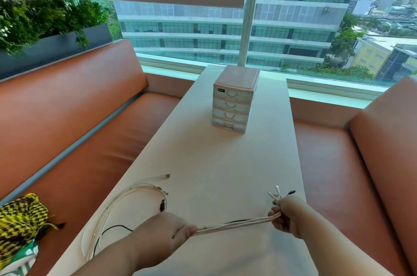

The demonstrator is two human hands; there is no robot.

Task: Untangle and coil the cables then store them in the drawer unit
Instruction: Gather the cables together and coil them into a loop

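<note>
A bundle of white and black cables (237, 223) is stretched taut between my two hands above the near part of the white table (225, 163). My left hand (167, 230) grips the bundle at its left side. My right hand (287, 217) grips it near the plug ends, which stick up past the fingers. The loose rest of the cables (117, 203) lies in a wide loop on the table's near left, with a USB plug (166, 176) pointing right. A small beige drawer unit (233, 99) with several shut drawers stands upright at the table's far end.
Orange leather benches run along both sides, left bench (79, 129) and right bench (361, 163). A yellow-and-black cloth bag (20, 226) lies on the left bench. A planter with green plants (45, 27) stands behind the left bench. A big window (293, 27) is beyond the table.
</note>
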